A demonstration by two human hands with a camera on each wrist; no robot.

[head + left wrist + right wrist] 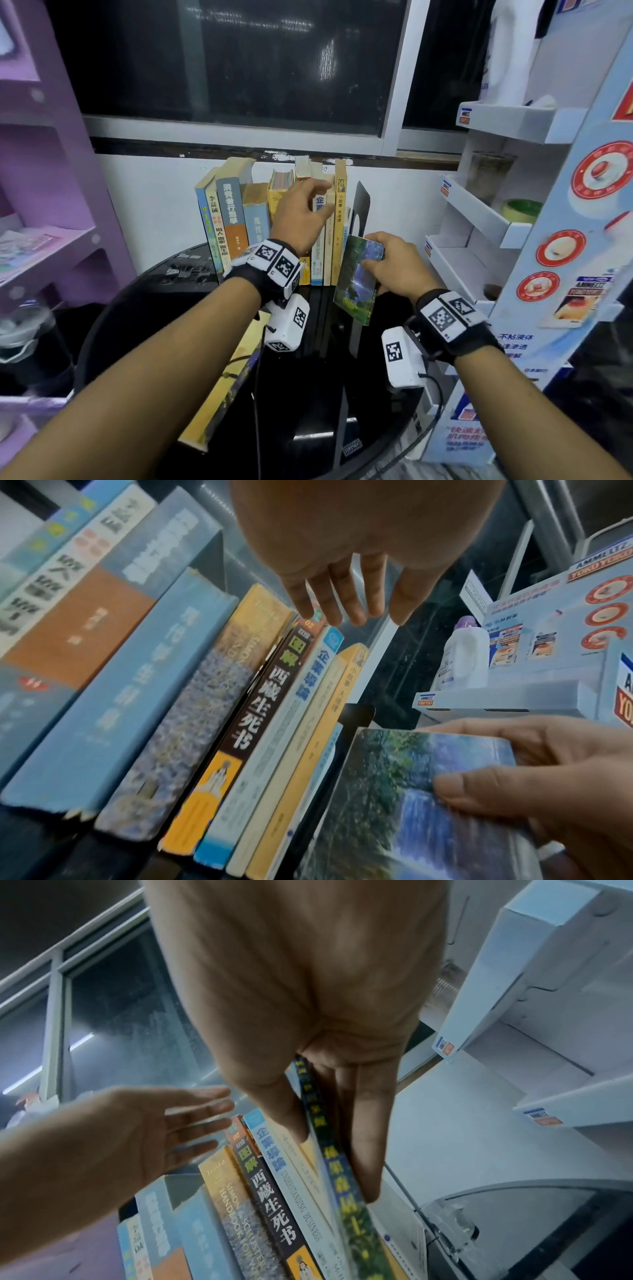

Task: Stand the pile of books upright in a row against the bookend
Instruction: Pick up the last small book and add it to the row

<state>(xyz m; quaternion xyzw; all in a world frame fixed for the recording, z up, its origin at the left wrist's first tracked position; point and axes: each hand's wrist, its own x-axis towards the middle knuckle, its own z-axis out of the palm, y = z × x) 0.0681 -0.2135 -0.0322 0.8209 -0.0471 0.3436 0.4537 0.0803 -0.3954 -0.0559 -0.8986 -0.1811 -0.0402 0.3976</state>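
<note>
While my left hand reaches flat-fingered toward the tops of the upright row on the table, my right hand pinches the waterfall book, tilted, just in front of the bookend. One book lies flat nearer me.

Shelving is flanking a dark window at the back.
A purple shelf unit is standing on the left and a white display rack on the right, its side panel showing red circular stickers; a white bottle with a purple cap is sitting on one tier.
</note>
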